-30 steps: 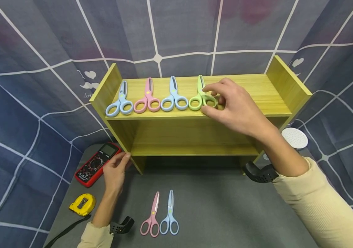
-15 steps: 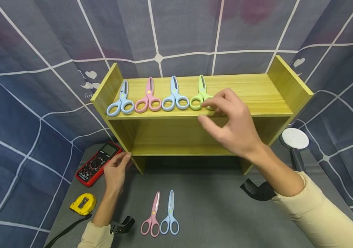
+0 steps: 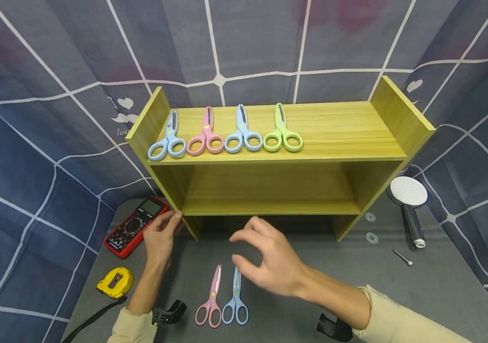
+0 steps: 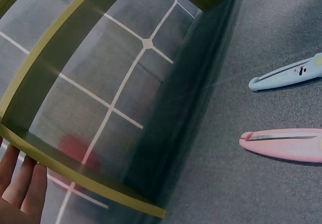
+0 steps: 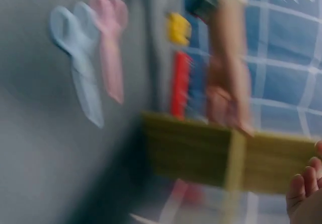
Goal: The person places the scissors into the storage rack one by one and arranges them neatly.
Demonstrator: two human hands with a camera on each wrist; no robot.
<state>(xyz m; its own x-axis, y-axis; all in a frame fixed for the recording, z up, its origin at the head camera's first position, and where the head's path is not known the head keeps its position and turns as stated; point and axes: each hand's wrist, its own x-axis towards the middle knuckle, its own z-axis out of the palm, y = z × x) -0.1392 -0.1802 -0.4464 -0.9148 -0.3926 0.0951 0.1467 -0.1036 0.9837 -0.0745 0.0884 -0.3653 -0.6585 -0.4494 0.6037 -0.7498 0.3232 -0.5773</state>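
Observation:
My left hand (image 3: 159, 240) holds the lower left side panel of the wooden shelf (image 3: 269, 208), its fingertips at the panel's edge. Above the table my right hand (image 3: 269, 259) is spread with nothing between thumb and fingers. It is close to the tip of the blue scissors (image 3: 235, 305), which lie beside the pink scissors (image 3: 210, 305). Along the shelf's top board stand out blue scissors (image 3: 167, 143), pink scissors (image 3: 205, 138), more blue scissors (image 3: 243, 136) and green scissors (image 3: 283, 136), lying in a row with blades pointing back.
Left of the shelf lie a red multimeter (image 3: 134, 227) and a yellow tape measure (image 3: 116, 282) with a black strap. On the right are a shower head (image 3: 408, 191), two clear discs (image 3: 371, 237) and a small metal rod (image 3: 403, 257). A checked curtain (image 3: 261, 43) hangs behind.
From the green scissors on the top board, my right hand has let go and moved down and left to the table scissors. The left hand has stayed at the shelf.

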